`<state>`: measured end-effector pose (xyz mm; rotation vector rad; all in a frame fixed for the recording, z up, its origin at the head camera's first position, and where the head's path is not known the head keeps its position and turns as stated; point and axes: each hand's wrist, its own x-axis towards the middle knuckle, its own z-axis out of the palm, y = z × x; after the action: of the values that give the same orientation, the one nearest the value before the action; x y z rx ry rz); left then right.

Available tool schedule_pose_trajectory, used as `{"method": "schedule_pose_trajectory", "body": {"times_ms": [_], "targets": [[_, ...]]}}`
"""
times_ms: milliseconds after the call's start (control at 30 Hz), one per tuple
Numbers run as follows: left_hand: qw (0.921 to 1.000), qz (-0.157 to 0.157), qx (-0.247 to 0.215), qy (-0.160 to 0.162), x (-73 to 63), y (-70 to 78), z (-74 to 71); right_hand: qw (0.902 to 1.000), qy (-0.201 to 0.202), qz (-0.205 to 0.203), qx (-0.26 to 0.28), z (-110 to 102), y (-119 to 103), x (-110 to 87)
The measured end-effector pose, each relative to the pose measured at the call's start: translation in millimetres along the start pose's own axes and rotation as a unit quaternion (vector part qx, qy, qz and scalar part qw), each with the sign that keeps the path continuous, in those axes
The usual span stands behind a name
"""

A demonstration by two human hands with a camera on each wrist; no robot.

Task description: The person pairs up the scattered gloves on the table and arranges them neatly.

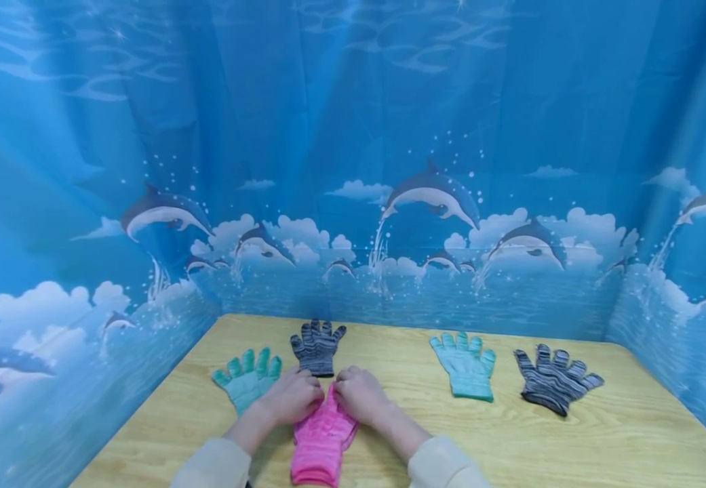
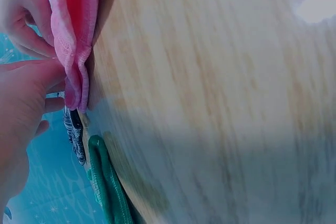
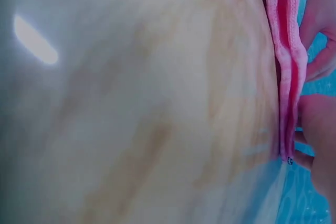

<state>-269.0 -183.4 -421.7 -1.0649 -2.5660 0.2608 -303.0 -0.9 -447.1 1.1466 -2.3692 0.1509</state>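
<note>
A pink knit glove (image 1: 322,440) lies on the table near me, its cuff toward me and its fingers pointing away. In the left wrist view its edge shows as two pink layers with a fold between them. My left hand (image 1: 294,395) pinches the glove's left side near the finger end, its thumb and fingers around the edge in the left wrist view. On the opposite side my right hand (image 1: 361,393) pinches the glove near the fingertips, facing the left hand. The hands cover part of the glove's fingers.
Beyond my left hand lies a green glove (image 1: 245,379), with a grey striped glove (image 1: 316,347) behind the hands. Another green glove (image 1: 465,366) and another striped glove (image 1: 554,379) lie to the right on the wooden table (image 1: 572,447). A blue dolphin-print curtain (image 1: 353,135) surrounds the table.
</note>
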Motion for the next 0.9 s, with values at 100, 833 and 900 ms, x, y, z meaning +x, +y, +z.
{"method": "schedule_pose_trajectory", "body": {"times_ms": [100,833,900], "targets": [[1.0,-0.003,-0.003,-0.006,0.5,1.0,-0.5,0.9996,-0.026,0.004,0.008,-4,2,-1.8],[0.9963,0.066,-0.033,-0.043,-6.3,44.8,-61.5,0.989,-0.091,-0.103,0.055,-55,13,-27.9],[0.9946,0.087,-0.035,-0.044,-5.3,53.3,-62.5,0.9872,-0.091,-0.121,0.051,-54,14,-28.8]]}}
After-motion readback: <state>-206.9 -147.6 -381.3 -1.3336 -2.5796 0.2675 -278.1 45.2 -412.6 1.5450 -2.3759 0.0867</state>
